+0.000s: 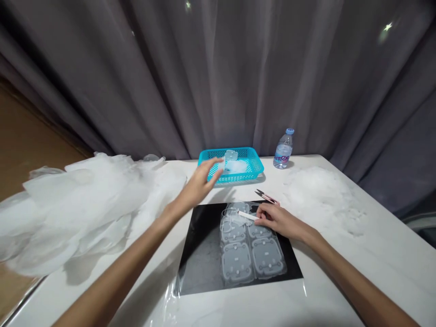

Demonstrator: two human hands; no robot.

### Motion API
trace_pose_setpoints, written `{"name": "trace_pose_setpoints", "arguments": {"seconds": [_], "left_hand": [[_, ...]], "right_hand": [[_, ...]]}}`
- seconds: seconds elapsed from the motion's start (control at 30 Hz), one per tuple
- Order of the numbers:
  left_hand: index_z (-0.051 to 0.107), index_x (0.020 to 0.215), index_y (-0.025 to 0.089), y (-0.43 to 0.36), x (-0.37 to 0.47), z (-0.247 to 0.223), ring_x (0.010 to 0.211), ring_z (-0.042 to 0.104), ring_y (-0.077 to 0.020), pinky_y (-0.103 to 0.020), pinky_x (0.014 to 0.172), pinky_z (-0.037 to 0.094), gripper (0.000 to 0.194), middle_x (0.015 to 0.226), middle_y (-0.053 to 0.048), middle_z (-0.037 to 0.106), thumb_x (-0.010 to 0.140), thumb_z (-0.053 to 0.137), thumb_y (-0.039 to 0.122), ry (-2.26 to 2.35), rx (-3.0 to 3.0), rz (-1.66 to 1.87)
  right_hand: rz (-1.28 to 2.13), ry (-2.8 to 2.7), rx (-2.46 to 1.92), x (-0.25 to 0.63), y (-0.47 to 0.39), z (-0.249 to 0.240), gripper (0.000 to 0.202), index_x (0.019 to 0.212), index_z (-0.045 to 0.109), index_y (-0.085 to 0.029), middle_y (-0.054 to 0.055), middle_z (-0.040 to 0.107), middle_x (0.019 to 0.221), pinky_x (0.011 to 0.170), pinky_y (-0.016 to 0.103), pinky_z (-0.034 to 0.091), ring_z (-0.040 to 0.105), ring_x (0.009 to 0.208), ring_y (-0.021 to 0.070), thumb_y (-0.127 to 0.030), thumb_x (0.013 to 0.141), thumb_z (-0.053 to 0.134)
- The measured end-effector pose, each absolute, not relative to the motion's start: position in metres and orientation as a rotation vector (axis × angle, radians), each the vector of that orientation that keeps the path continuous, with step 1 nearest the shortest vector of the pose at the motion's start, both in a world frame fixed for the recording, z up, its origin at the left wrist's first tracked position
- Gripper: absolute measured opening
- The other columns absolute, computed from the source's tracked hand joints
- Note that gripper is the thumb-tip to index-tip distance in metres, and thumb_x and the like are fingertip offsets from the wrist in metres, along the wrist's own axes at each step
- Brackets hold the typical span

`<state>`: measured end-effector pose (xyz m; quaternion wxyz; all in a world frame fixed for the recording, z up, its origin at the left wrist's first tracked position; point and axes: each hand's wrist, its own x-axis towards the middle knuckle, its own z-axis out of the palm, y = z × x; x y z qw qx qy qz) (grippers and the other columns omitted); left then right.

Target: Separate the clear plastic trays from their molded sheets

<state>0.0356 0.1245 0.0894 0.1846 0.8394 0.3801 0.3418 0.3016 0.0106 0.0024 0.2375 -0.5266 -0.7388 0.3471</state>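
My left hand point(203, 179) reaches over the near left edge of a turquoise plastic basket point(258, 170), its fingers apart. Small translucent pieces point(237, 166) lie in the basket close to my fingertips. My right hand point(277, 220) grips a slim white pen-like tool point(248, 215), its tip pointing left. Beneath that tip is a clear molded plastic sheet point(236, 261) with several rounded-square shapes and some loose curled strips. The sheet rests on a black mat point(200, 254). Just behind my right hand lies a pair of thread snips point(268, 196) with dark blades.
A large heap of translucent white sheets point(78, 200) covers the table's left side. On the right spreads a low pile of clear plastic scraps point(323, 195). A water bottle point(283, 149) stands at the back right, before a grey curtain point(225, 77). The table point(384, 272) is white.
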Motion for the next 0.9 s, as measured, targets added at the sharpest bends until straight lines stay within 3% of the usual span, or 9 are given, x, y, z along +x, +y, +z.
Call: {"name": "trace_pose_setpoints", "arguments": {"seconds": [0.1, 0.17, 0.33, 0.43, 0.6, 0.73, 0.8, 0.9], "left_hand": [[0.062, 0.126, 0.021, 0.069, 0.034, 0.046, 0.128, 0.061, -0.0277, -0.046, 0.115, 0.044, 0.031, 0.132, -0.011, 0.068, 0.109, 0.047, 0.042, 0.972, 2.495, 0.752], [0.061, 0.129, 0.023, 0.036, 0.032, 0.022, 0.129, 0.06, -0.0286, -0.045, 0.113, 0.047, 0.03, 0.135, -0.011, 0.066, 0.108, 0.052, 0.043, 0.893, 2.563, 0.587], [0.05, 0.148, 0.025, 0.02, 0.028, 0.002, 0.143, 0.051, -0.0371, -0.056, 0.119, 0.041, 0.063, 0.156, -0.015, 0.051, 0.099, 0.061, 0.062, 0.887, 2.645, 0.399], [0.045, 0.151, 0.02, 0.034, 0.025, 0.004, 0.141, 0.051, -0.0397, -0.058, 0.118, 0.041, 0.084, 0.153, -0.018, 0.052, 0.09, 0.066, 0.073, 0.959, 2.614, 0.421], [0.064, 0.124, 0.019, 0.053, 0.029, 0.004, 0.113, 0.061, -0.0303, -0.048, 0.102, 0.046, 0.041, 0.119, -0.01, 0.066, 0.107, 0.051, 0.054, 0.995, 2.547, 0.485], [0.068, 0.098, 0.019, 0.078, 0.036, 0.009, 0.092, 0.062, -0.0248, -0.041, 0.091, 0.046, 0.037, 0.095, -0.005, 0.068, 0.11, 0.047, 0.048, 0.933, 2.42, 0.526], [0.068, 0.096, 0.019, 0.09, 0.038, 0.014, 0.087, 0.062, -0.0228, -0.037, 0.085, 0.047, 0.039, 0.094, -0.005, 0.069, 0.109, 0.047, 0.049, 0.911, 2.374, 0.532], [0.071, 0.11, 0.022, 0.099, 0.039, 0.019, 0.108, 0.062, -0.0265, -0.039, 0.099, 0.045, 0.038, 0.112, -0.006, 0.07, 0.099, 0.064, 0.058, 0.786, 2.436, 0.493]], "right_hand": [[0.856, -2.047, -1.405, 0.312, 0.011, 0.01, 0.023, 0.089, 0.061, -0.021, -0.002, 0.06, 0.08, 0.07, 0.029, 0.041, 0.054, 0.073, 0.0165, -0.041, 0.102, 0.061], [0.761, -1.974, -1.429, 0.321, 0.012, 0.017, 0.025, 0.09, 0.059, -0.021, -0.001, 0.058, 0.08, 0.067, 0.028, 0.039, 0.053, 0.072, 0.0164, -0.042, 0.103, 0.058], [0.864, -1.69, -1.419, 0.327, 0.014, 0.02, 0.031, 0.095, 0.047, -0.024, -0.006, 0.058, 0.067, 0.062, 0.029, 0.045, 0.06, 0.06, 0.0158, -0.053, 0.104, 0.054], [1.082, -1.515, -1.286, 0.316, 0.015, 0.01, 0.036, 0.099, 0.045, -0.024, -0.005, 0.063, 0.068, 0.063, 0.032, 0.055, 0.068, 0.061, 0.0179, -0.057, 0.1, 0.059], [1.478, -1.331, -1.142, 0.298, 0.016, -0.007, 0.042, 0.092, 0.047, -0.023, -0.003, 0.067, 0.072, 0.059, 0.029, 0.061, 0.069, 0.057, 0.0142, -0.062, 0.094, 0.064], [1.679, -1.368, -1.158, 0.296, 0.016, -0.009, 0.043, 0.085, 0.051, -0.021, 0.0, 0.07, 0.069, 0.054, 0.025, 0.06, 0.068, 0.052, 0.0128, -0.059, 0.089, 0.071], [1.724, -1.379, -1.15, 0.297, 0.017, -0.009, 0.04, 0.085, 0.051, -0.021, 0.0, 0.072, 0.069, 0.053, 0.024, 0.059, 0.067, 0.051, 0.0117, -0.056, 0.09, 0.07], [1.761, -1.353, -1.117, 0.298, 0.018, -0.01, 0.036, 0.087, 0.051, -0.021, 0.0, 0.074, 0.068, 0.052, 0.024, 0.061, 0.064, 0.048, 0.0108, -0.053, 0.092, 0.067]]}}
